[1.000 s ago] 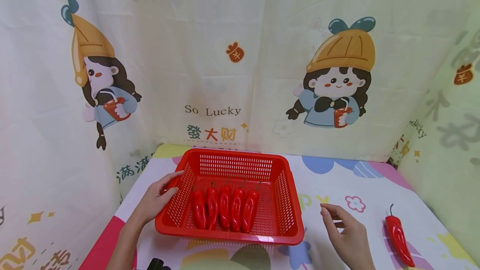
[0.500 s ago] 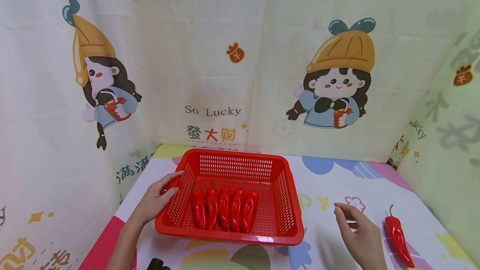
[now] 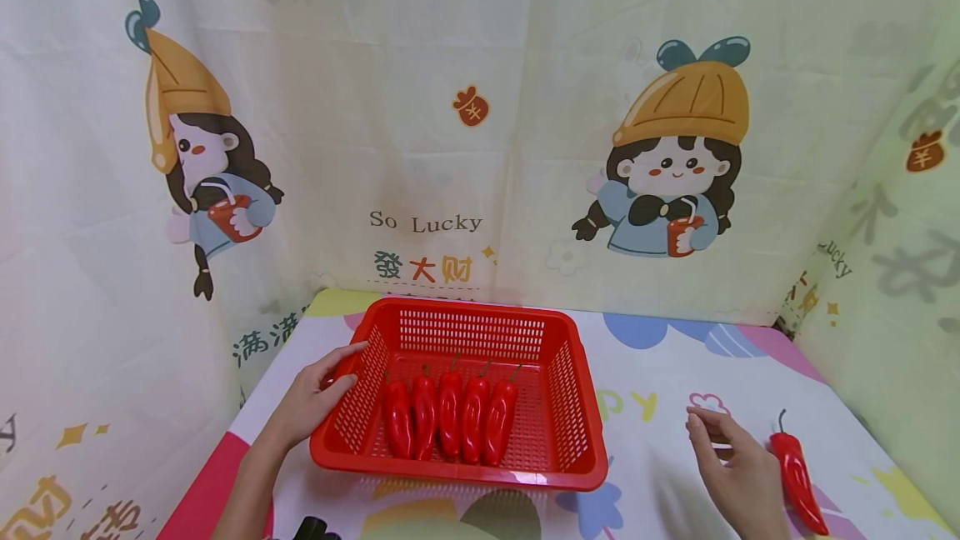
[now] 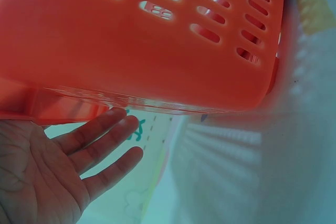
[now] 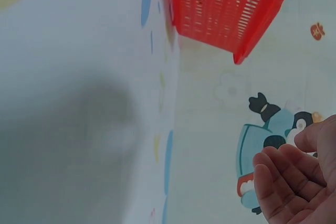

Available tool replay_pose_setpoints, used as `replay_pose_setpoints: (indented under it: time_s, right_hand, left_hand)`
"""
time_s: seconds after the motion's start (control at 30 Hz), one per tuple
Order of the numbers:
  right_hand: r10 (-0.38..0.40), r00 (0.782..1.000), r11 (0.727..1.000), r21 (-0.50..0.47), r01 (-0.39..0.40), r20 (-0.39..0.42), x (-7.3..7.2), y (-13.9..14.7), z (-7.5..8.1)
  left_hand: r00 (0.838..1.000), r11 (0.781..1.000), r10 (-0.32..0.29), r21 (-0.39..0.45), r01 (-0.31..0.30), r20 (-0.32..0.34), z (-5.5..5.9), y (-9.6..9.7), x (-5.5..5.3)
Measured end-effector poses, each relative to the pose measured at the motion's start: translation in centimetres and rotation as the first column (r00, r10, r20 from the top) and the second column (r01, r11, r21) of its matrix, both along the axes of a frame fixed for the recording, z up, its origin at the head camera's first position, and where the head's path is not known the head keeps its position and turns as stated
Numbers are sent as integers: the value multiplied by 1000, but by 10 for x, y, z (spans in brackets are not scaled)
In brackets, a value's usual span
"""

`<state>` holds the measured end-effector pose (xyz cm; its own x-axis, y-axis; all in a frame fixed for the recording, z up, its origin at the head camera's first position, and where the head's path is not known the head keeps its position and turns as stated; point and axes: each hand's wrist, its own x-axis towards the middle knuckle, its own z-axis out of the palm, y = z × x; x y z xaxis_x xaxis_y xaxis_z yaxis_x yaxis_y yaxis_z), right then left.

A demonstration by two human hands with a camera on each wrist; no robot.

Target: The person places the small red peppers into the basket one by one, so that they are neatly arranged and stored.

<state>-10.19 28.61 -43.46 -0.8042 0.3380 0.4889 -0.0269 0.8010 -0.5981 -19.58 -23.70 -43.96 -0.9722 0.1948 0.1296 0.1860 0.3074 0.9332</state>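
A red plastic basket (image 3: 480,473) with slotted walls stands on the table, several red chili peppers (image 3: 450,415) lying side by side on its floor. My left hand (image 3: 311,398) rests at the basket's left rim, thumb and index finger over the edge. In the left wrist view, its other fingers (image 4: 107,174) extend straight outside the wall. My right hand (image 3: 738,469), fingers loosely bent and holding nothing, hovers right of the basket. Just beyond it lies a single red chili pepper (image 3: 801,482) with a dark curved stem; the hand overlaps its left edge in the head view.
A patterned cloth (image 3: 645,340) covers the table. Printed curtains (image 3: 525,107) enclose the back and both sides. A small black object (image 3: 313,528) shows at the bottom edge, in front of the basket.
My right hand has moved right, away from the basket and closer to the lone chili pepper. The left hand, the basket and the peppers have stayed in place.
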Motion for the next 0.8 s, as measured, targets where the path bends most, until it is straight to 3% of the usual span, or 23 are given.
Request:
replay_pose_setpoints:
  time_s: [0.47,0.8]
  right_hand:
    - [-40,997,999,-4,40,68,-2,13,2]
    - [-17,998,1000,9,18,-62,0,31,-2]
  left_hand:
    - [1000,1000,-5,-5,5,-1,0,-1,0]
    - [1000,1000,1,-13,-1,-6,0,0,1]
